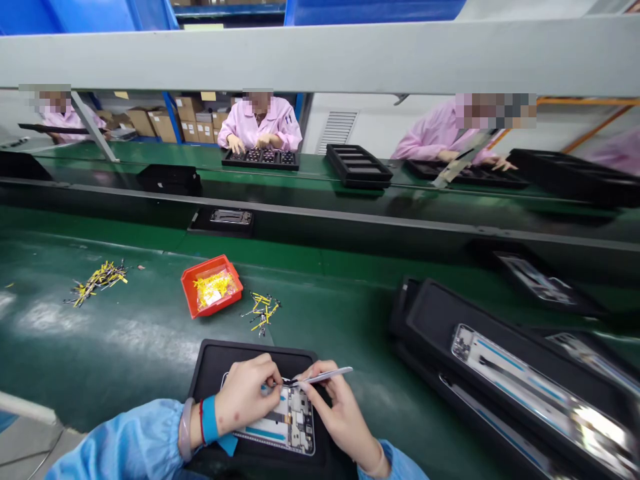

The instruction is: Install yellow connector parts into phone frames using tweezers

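An opened phone frame [290,423] with circuit parts lies in a black tray [220,363] at the near edge of the green bench. My left hand [247,397] rests on the frame's top edge, fingertips pinched on a small part at about the middle. My right hand [337,417] holds silver tweezers [325,377], their tips pointing left to the same spot beside my left fingertips.
An orange bin [211,285] of yellow-tagged parts sits beyond the tray, with loose yellow-tagged pieces [263,310] beside it and another pile [97,280] far left. Stacked black trays holding phone frames [525,380] fill the right. Across the conveyor, three people in pink coats work at black trays [261,157].
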{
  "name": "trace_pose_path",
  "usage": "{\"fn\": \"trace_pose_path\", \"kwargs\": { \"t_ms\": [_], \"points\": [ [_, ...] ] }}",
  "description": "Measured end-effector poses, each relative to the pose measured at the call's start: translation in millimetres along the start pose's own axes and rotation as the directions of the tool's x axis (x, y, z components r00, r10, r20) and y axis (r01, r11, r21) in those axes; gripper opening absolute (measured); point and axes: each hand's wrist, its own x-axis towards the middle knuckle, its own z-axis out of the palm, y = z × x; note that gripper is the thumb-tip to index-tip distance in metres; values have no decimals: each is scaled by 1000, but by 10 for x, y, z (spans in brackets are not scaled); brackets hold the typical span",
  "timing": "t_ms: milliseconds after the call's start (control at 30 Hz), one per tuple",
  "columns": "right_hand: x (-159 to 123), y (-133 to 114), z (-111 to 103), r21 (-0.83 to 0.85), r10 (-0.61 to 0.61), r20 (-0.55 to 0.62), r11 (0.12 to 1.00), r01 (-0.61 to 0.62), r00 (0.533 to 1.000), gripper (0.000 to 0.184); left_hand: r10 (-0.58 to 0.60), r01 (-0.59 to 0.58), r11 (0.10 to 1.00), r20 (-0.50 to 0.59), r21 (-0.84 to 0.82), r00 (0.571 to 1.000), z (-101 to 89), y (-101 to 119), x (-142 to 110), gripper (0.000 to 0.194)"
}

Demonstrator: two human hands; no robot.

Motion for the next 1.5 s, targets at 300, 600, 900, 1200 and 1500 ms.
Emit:
{"fn": "trace_pose_path", "kwargs": {
  "t_ms": [300,600,900,1200,1500],
  "points": [
    [-9,-79,51,-145,-247,45,957,251,968,7,226,-212,968,-92,136,970,86,-160,-42,11],
    [-35,-28,63,-193,-212,11,958,211,977,7,538,-452,803,-148,388,830,146,-293,-86,25],
    [-24,-51,72,-186,-198,1,963,195,980,12,580,-491,781,-158,386,799,117,-303,-76,34],
    [-55,41,58,-213,-208,71,952,218,976,6,605,-486,726,-114,487,788,129,-253,-93,25],
    [14,-205,10,60,-153,-237,983,172,959,3,565,-478,716,-21,508,825,96,-161,-101,13]
  ]
}}
